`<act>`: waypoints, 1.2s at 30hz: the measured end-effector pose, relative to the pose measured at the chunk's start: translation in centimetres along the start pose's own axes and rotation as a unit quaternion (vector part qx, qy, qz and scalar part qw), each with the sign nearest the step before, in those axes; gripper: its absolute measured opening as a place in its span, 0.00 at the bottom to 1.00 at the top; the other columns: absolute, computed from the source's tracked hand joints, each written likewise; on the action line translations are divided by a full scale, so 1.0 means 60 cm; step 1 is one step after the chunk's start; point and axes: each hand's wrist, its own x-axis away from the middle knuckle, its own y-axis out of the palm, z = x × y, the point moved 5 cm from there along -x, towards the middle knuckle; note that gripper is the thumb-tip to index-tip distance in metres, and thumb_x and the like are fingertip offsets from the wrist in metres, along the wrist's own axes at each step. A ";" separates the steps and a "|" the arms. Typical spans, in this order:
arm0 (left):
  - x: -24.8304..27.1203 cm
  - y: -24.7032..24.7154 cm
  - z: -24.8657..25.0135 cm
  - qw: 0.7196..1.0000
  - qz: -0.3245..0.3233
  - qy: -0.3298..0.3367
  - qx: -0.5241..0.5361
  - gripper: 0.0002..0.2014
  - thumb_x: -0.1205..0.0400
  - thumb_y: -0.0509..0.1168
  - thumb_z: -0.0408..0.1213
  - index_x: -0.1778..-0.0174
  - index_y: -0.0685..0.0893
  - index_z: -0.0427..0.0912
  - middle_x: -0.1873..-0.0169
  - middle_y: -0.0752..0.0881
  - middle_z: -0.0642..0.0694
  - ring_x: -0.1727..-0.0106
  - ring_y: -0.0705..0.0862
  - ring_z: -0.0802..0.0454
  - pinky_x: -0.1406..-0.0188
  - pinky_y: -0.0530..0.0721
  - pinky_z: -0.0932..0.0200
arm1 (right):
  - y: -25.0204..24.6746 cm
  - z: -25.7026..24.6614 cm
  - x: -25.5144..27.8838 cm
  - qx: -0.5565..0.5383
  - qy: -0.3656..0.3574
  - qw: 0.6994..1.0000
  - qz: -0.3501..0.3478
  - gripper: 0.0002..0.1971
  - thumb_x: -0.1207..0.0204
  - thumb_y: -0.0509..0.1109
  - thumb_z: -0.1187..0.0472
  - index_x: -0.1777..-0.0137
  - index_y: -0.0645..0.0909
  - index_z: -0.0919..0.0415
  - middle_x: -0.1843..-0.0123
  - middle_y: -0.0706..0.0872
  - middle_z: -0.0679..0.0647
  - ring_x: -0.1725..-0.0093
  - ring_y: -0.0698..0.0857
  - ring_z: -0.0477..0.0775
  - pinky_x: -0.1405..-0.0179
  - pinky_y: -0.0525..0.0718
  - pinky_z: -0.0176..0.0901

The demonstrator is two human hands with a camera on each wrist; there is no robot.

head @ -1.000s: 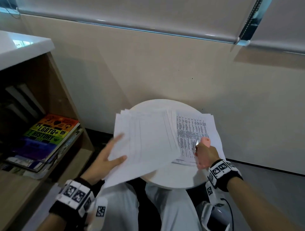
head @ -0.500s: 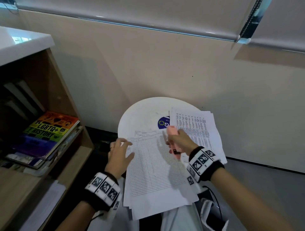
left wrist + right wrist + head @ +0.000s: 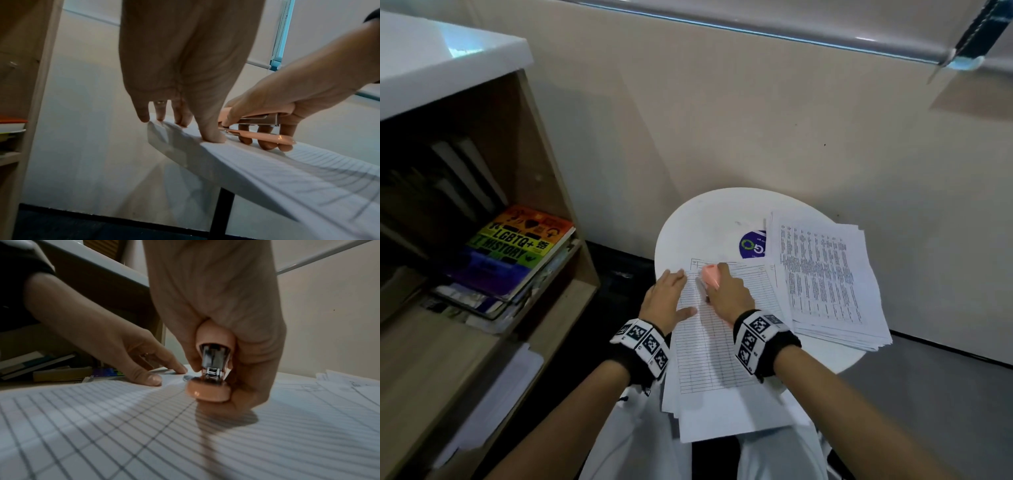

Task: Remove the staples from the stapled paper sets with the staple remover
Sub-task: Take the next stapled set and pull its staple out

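Overhead, the thin, floppy stapled paper set (image 3: 709, 342) overhangs the round table (image 3: 705, 219), so it likely needs pinning beside its top-left corner. From the left wrist, the left hand (image 3: 180, 68) presses flat, fingers straight. From the right wrist, the right hand (image 3: 222, 318) grips the pink staple remover (image 3: 211, 369), tip on paper.

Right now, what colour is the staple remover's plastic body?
Pale peach-pink plastic staple remover, metal inside; right wrist view shows it best.

Left hand (image 3: 666, 298) flat, right hand (image 3: 729, 294) clenched
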 end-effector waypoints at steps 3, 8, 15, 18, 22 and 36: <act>0.000 0.000 0.000 1.000 -0.005 0.005 -0.020 0.39 0.19 0.64 0.53 0.17 0.56 0.41 0.16 0.53 0.49 0.15 0.49 0.48 0.18 0.57 0.46 | 0.007 -0.008 -0.002 0.013 -0.006 1.000 0.000 0.24 0.17 0.61 0.51 0.25 0.63 0.58 0.38 0.81 0.65 0.43 0.83 0.66 0.49 0.83 0.55; -0.006 -0.007 0.008 0.999 -0.013 0.010 -0.050 0.37 0.19 0.65 0.49 0.17 0.56 0.42 0.16 0.53 0.51 0.15 0.49 0.49 0.20 0.59 0.47 | 0.014 -0.025 -0.005 0.026 0.007 1.000 0.005 0.24 0.17 0.61 0.57 0.24 0.61 0.59 0.36 0.80 0.65 0.40 0.82 0.66 0.54 0.76 0.51; -0.006 -0.010 0.007 0.999 -0.007 0.012 -0.048 0.36 0.19 0.66 0.44 0.18 0.57 0.44 0.16 0.53 0.51 0.15 0.50 0.50 0.19 0.57 0.51 | 0.036 -0.032 0.000 0.006 0.071 0.997 0.037 0.27 0.18 0.62 0.60 0.21 0.57 0.59 0.33 0.77 0.64 0.37 0.81 0.64 0.47 0.79 0.52; -0.004 -0.011 0.010 0.999 -0.007 0.017 -0.044 0.35 0.19 0.66 0.41 0.18 0.58 0.44 0.17 0.54 0.51 0.15 0.50 0.50 0.18 0.56 0.51 | 0.042 -0.041 -0.005 0.007 0.079 0.995 0.056 0.28 0.18 0.61 0.61 0.20 0.56 0.58 0.32 0.74 0.63 0.38 0.81 0.64 0.47 0.79 0.53; -0.005 -0.008 0.010 0.999 -0.010 0.022 -0.035 0.34 0.20 0.67 0.41 0.20 0.61 0.43 0.17 0.57 0.52 0.15 0.51 0.50 0.17 0.55 0.48 | 0.040 -0.050 -0.013 0.055 0.039 0.995 0.072 0.32 0.19 0.62 0.64 0.18 0.54 0.55 0.30 0.73 0.63 0.40 0.82 0.66 0.49 0.79 0.55; -0.021 -0.009 0.028 0.993 -0.043 -0.013 -0.109 0.33 0.18 0.61 0.53 0.19 0.58 0.49 0.19 0.59 0.47 0.18 0.56 0.46 0.19 0.49 0.41 | -0.045 0.003 -0.037 -0.015 0.046 0.996 0.080 0.22 0.15 0.56 0.51 0.25 0.61 0.60 0.39 0.82 0.65 0.45 0.84 0.67 0.55 0.78 0.52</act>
